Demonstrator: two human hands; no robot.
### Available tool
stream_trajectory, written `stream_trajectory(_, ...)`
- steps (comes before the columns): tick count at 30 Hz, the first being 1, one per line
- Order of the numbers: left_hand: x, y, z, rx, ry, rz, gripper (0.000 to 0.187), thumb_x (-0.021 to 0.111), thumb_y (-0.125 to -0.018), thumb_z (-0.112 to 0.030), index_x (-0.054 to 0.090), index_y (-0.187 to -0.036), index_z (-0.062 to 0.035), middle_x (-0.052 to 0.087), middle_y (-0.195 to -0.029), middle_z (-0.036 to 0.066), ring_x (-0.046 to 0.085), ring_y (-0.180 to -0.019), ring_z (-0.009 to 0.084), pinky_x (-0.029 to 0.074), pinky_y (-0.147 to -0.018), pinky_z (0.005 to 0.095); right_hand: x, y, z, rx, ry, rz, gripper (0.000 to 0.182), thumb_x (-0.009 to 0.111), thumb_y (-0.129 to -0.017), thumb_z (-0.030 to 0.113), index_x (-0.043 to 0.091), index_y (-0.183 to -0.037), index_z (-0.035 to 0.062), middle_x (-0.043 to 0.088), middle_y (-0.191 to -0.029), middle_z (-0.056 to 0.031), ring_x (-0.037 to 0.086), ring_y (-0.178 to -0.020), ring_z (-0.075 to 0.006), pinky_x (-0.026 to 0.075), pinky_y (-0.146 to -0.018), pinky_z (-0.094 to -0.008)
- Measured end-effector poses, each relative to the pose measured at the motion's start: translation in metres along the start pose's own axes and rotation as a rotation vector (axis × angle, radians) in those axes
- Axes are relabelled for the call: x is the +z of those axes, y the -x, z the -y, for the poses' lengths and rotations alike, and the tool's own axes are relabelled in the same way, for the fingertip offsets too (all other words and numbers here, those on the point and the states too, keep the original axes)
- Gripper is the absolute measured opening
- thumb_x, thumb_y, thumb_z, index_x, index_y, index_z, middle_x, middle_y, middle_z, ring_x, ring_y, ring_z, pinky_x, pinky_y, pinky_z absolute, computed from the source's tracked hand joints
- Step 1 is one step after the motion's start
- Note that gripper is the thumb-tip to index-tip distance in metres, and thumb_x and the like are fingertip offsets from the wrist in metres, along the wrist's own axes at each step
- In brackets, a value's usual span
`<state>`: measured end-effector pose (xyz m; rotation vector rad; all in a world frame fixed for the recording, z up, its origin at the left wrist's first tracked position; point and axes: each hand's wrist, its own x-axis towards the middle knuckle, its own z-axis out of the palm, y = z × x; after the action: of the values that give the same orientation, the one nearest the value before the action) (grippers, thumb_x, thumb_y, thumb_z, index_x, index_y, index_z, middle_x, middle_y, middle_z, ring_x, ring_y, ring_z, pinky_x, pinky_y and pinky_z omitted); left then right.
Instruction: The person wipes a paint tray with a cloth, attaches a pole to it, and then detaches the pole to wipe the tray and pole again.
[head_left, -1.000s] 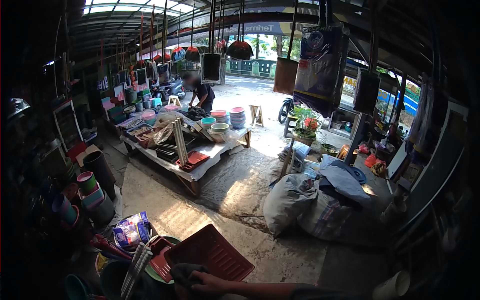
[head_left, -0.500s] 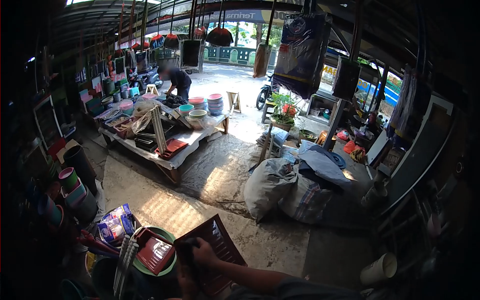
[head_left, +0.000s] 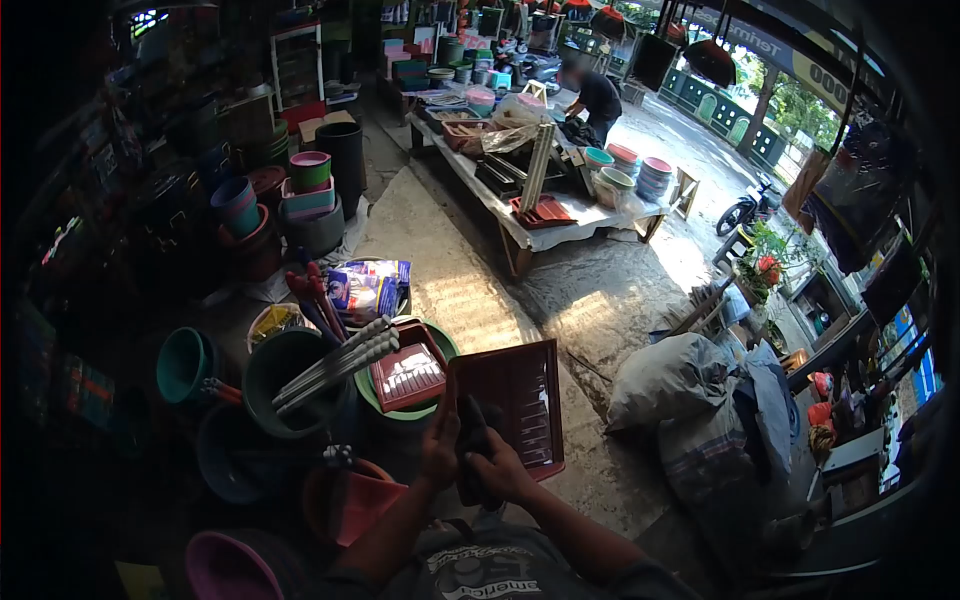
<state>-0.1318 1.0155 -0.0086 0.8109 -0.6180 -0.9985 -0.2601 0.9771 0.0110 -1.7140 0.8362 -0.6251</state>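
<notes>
A dark red ribbed tray (head_left: 530, 400) is held upright in front of my body. My left hand (head_left: 440, 450) grips its left edge. My right hand (head_left: 500, 468) is closed on a dark cloth (head_left: 478, 420), which lies against the tray's left side. Just left of the held tray, another red tray (head_left: 408, 365) rests on a green tub (head_left: 447, 343). White-grey poles (head_left: 340, 365) lean out of a dark bucket (head_left: 290, 425) further left.
Tubs and buckets (head_left: 235, 205) are grouped at the left. A low table (head_left: 590, 222) with trays and basins stands ahead, and a person (head_left: 600, 100) bends behind it. Large sacks (head_left: 665, 380) lie at the right; brooms (head_left: 710, 62) hang above.
The view has swung left, so the table and tubs appear further right. The held tray stands more upright, and my left hand shows more clearly at its edge.
</notes>
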Motion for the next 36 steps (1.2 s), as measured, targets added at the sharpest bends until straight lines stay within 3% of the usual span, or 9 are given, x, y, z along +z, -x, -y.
stream_trajectory(3,-0.023,0.005,-0.001,-0.130,0.053,-0.077,0.050,0.045,-0.097,-0.026,0.031,-0.141,-0.0084,0.053,-0.113,0.001,0.050,-0.087,0.0056,0.043,-0.077,0.0216,-0.001,0.017,0.026,0.233,-0.059,0.283,0.036,0.056,-0.080,0.012,0.052,-0.114,0.0013,0.056,-0.107,-0.0163,0.055,-0.102,-0.0245,0.043,-0.088,-0.0327)
stream_trajectory(6,-0.018,0.012,-0.003,-0.030,0.064,-0.106,0.049,0.046,-0.096,-0.026,0.032,-0.140,-0.0085,0.055,-0.109,0.000,0.049,-0.083,0.0038,0.042,-0.073,0.0199,-0.001,0.019,0.036,-0.173,0.730,0.090,0.031,0.059,-0.076,0.016,0.053,-0.101,0.0000,0.047,-0.106,-0.0208,0.049,-0.100,-0.0382,0.043,-0.086,-0.0407)
stream_trajectory(9,-0.009,0.015,-0.008,0.021,-0.058,-0.211,0.044,0.044,-0.096,-0.032,0.041,-0.131,-0.0052,0.056,-0.096,0.001,0.052,-0.081,0.0065,0.044,-0.071,0.0214,0.012,0.018,0.039,-0.202,0.182,0.109,0.029,0.058,-0.075,0.020,0.053,-0.096,-0.0005,0.046,-0.110,-0.0218,0.050,-0.099,-0.0388,0.042,-0.085,-0.0440)
stream_trajectory(10,-0.014,0.013,-0.021,-0.016,0.074,-0.122,0.049,0.045,-0.096,-0.025,0.033,-0.139,-0.0049,0.054,-0.116,0.002,0.049,-0.089,0.0043,0.041,-0.077,0.0198,0.012,0.023,0.033,-0.270,0.216,0.132,0.026,0.055,-0.075,0.020,0.053,-0.092,0.0006,0.049,-0.106,-0.0206,0.051,-0.094,-0.0374,0.041,-0.081,-0.0448)
stream_trajectory(14,-0.020,0.023,-0.023,-0.033,-0.092,-0.236,0.044,0.045,-0.096,-0.034,0.045,-0.127,-0.0034,0.054,-0.105,0.001,0.049,-0.093,0.0084,0.039,-0.083,0.0239,-0.017,0.024,0.005,-0.213,0.747,0.337,0.023,0.056,-0.069,0.019,0.056,-0.088,0.0064,0.056,-0.094,-0.0111,0.054,-0.088,-0.0318,0.041,-0.075,-0.0431)
stream_trajectory(18,-0.021,0.027,-0.024,0.073,-0.096,-0.305,0.046,0.048,-0.095,-0.025,0.038,-0.136,-0.0047,0.054,-0.112,0.001,0.048,-0.090,0.0053,0.039,-0.079,0.0202,-0.037,0.015,-0.005,0.133,1.011,0.036,0.031,0.056,-0.075,0.027,0.061,-0.102,0.0137,0.057,-0.103,-0.0137,0.050,-0.103,-0.0329,0.033,-0.090,-0.0483)
stream_trajectory(23,-0.017,0.020,-0.047,0.139,-0.100,-0.326,0.043,0.050,-0.093,-0.025,0.044,-0.131,-0.0036,0.053,-0.105,0.000,0.049,-0.089,0.0077,0.040,-0.078,0.0223,-0.010,0.040,-0.007,-0.110,0.558,0.254,0.041,0.057,-0.083,0.040,0.058,-0.121,0.0239,0.048,-0.129,-0.0145,0.039,-0.124,-0.0299,0.022,-0.102,-0.0507)
stream_trajectory(30,-0.048,0.031,-0.024,0.032,-0.046,-0.329,0.043,0.046,-0.095,-0.031,0.046,-0.127,-0.0036,0.054,-0.109,0.004,0.050,-0.098,0.0126,0.041,-0.086,0.0272,-0.060,0.004,-0.049,0.191,0.700,-0.319,0.023,0.061,-0.073,0.015,0.065,-0.095,0.0095,0.057,-0.106,-0.0145,0.053,-0.099,-0.0342,0.043,-0.084,-0.0443)
stream_trajectory(36,-0.021,0.028,-0.046,-0.053,0.469,-0.198,0.053,0.040,-0.095,-0.038,0.030,-0.136,-0.0044,0.044,-0.130,0.015,0.048,-0.116,0.0287,0.042,-0.097,0.0428,-0.036,0.008,0.049,-0.434,0.736,-0.589,0.026,0.064,-0.066,0.009,0.064,-0.091,0.0056,0.056,-0.096,-0.0157,0.054,-0.092,-0.0336,0.043,-0.082,-0.0427)
